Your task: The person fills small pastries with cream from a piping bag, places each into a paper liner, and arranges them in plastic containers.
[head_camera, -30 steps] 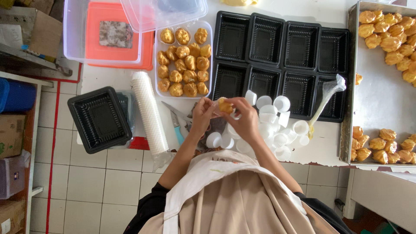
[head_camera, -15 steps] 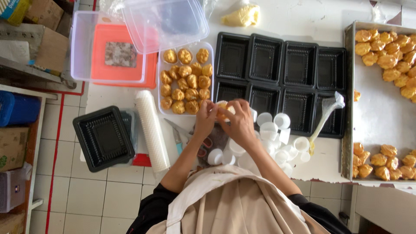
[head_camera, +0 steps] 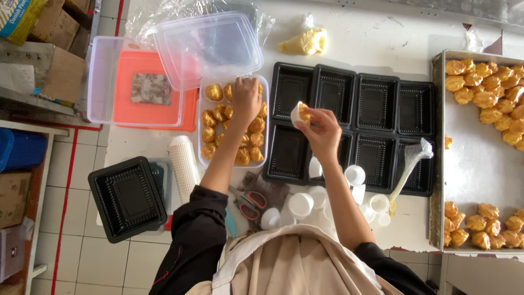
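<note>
Puff in paper cup (head_camera: pixel 301 114): small golden pastry seated in a white cup, held above the black trays (head_camera: pixel 352 128), over the near-left compartments and clear of them.

Right hand (head_camera: pixel 322 131): fingers (head_camera: pixel 312 116) pinched shut on the cup's rim and side; the puff's top shows past them. Grip looks light and one-sided.

Left hand (head_camera: pixel 246 99): reaching into the clear tub of puffs (head_camera: pixel 233 121), fingers curled down among them; whether they have closed on one cannot be told.

Risks, as judged:
- Cup is thin and flexible; a hard pinch could crush the shell, a slack one could let the puff tip out onto a tray or the tabletop (head_camera: pixel 382 38).
- Both hands work at once on separate spots, so attention is split; the left could dent neighbouring puffs in the tub.
- Right forearm passes over loose empty cups (head_camera: pixel 305 205) and near the piping bag (head_camera: pixel 409 166); a sweep back could scatter or knock them.
- Scissors (head_camera: pixel 248 202) lie just beside the left elbow.

Appearance: puff rounded, uneven, browned gold, matt crust; cup white, plain, slightly tilted toward the person. Filling, if any, not visible.

Nearby: steel tray (head_camera: pixel 469 164) of more puffs, right; stack of cups (head_camera: pixel 183 166), left.
</note>
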